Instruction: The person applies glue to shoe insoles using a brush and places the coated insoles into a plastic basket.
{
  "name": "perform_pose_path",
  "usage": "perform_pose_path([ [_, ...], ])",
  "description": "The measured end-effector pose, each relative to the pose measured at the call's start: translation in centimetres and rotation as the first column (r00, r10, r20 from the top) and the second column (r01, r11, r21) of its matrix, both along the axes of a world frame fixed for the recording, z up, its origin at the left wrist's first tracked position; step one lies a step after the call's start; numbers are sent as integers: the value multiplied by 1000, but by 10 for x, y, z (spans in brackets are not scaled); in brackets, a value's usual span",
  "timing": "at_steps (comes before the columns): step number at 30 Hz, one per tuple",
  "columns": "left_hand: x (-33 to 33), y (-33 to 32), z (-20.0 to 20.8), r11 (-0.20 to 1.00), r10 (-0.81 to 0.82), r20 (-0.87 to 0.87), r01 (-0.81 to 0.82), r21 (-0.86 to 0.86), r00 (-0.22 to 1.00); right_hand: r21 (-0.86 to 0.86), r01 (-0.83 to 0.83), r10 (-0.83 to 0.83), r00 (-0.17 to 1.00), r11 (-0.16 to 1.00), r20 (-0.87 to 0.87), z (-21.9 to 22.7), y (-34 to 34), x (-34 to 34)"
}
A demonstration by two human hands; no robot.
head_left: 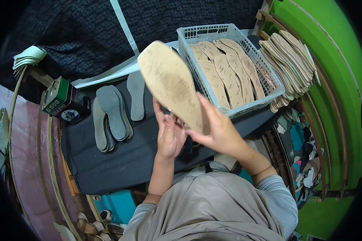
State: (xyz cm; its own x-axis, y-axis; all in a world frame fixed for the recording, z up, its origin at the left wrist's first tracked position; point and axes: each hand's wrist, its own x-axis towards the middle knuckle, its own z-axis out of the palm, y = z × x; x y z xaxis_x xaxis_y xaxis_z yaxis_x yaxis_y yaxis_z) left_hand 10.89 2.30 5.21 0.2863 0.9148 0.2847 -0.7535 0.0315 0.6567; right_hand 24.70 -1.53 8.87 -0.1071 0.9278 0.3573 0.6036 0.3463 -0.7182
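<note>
A tan shoe insole (169,78) with faint printed marks is held up above the dark table, tilted, its wide end pointing away to the upper left. My right hand (219,128) grips its narrow heel end, thumb at the near edge and fingers along the far side. Under the insole, my left hand (171,136) is turned palm up with curled fingers against it; some fingertips are hidden. Left of my hands, grey insoles (112,110) lie in overlapping piles, and a single grey insole (136,96) lies apart from them.
A pale plastic crate (275,94) with rows of tan insoles stands at the back right. Beyond it is a tall stack of insoles (289,64). A green and black metal can (68,100) stands at the table's left edge. Scraps (305,160) lie on a lower rack at right.
</note>
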Motion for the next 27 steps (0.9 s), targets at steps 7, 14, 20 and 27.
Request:
perform_pose_path([
  [7, -9, 8, -8, 991, 130, -81, -130, 1, 988, 176, 314, -339, 932, 933, 131, 9, 86, 90],
  [14, -9, 1, -22, 982, 184, -82, -186, -23, 980, -125, 351, -224, 794, 928, 565, -44, 191, 112],
  [20, -9, -6, -30, 968, 236, -104, -243, -58, 966, -180, 302, -108, 736, 936, 669, -58, 223, 108],
  [27, -12, -8, -37, 955, 268, -156, -284, -88, 951, -98, 385, -190, 642, 918, 743, -60, 232, 95],
])
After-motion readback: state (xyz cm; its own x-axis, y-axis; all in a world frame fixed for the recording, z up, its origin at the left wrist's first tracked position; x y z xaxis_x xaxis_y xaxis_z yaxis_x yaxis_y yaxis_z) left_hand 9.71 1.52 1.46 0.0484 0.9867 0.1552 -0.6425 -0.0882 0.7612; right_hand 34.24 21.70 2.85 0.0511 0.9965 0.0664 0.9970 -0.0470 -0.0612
